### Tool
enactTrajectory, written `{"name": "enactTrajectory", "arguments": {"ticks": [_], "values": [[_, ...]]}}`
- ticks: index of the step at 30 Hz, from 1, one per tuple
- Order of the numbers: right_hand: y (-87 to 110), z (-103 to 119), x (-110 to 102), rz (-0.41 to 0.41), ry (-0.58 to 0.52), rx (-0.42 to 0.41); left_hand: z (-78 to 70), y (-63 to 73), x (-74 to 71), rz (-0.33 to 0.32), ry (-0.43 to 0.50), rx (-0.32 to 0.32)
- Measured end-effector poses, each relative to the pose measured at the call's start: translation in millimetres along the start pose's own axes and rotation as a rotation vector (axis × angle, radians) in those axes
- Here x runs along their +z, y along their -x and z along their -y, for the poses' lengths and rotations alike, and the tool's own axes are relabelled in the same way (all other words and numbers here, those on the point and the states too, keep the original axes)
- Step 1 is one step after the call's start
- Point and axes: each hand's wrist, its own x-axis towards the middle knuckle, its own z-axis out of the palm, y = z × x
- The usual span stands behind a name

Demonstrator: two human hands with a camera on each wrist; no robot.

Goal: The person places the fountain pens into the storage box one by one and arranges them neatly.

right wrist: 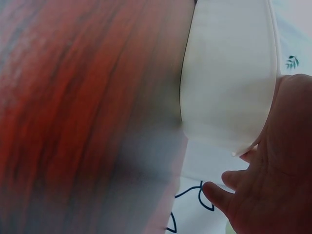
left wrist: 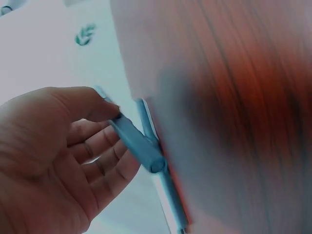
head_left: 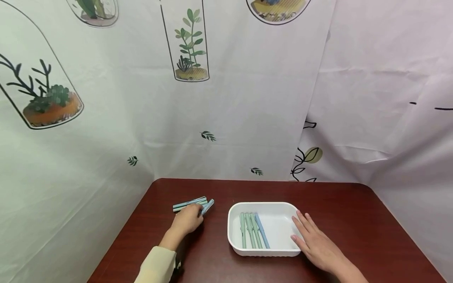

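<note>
With our left hand (head_left: 187, 218) we pinch a light-blue pen (head_left: 209, 206) between thumb and fingers, over the left side of the worktop (head_left: 336, 208). Just beyond that hand lie a second blue pen (head_left: 187, 203) and a pale-green pen (head_left: 179, 209), close together; we cannot tell whether the pinched one touches them. Our right hand (head_left: 318, 245) has its fingers straightened, resting against the right side of a white tray (head_left: 263, 252). Inside, toward its left, three green pens (head_left: 250, 230) and one blue lie side by side.
</note>
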Motion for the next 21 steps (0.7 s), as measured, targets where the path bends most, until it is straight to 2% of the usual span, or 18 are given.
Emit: {"name": "enactTrajectory", "arguments": {"ticks": [6, 11, 15, 18, 21], "values": [[-0.5, -1.5, -2.0, 0.017, -0.009, 0.006, -19.5, 9.6, -8.3, -0.024, 0.219, -0.051], [-1.2, -2.3, -2.6, 0.031, -0.024, 0.016, -29.5, 12.7, -12.5, -0.061, 0.376, -0.052], [-1.6, -2.2, -2.2, 0.035, -0.032, 0.02, -37.1, 15.2, -14.4, -0.055, 0.609, -0.065], [-2.1, -2.5, -0.9, 0.034, -0.033, 0.016, -44.3, 17.2, -15.8, -0.022, 0.811, -0.079], [-2.4, -2.1, 0.1, 0.032, -0.033, 0.011, -51.0, 18.5, -16.4, 0.01, 0.962, -0.065]]}}
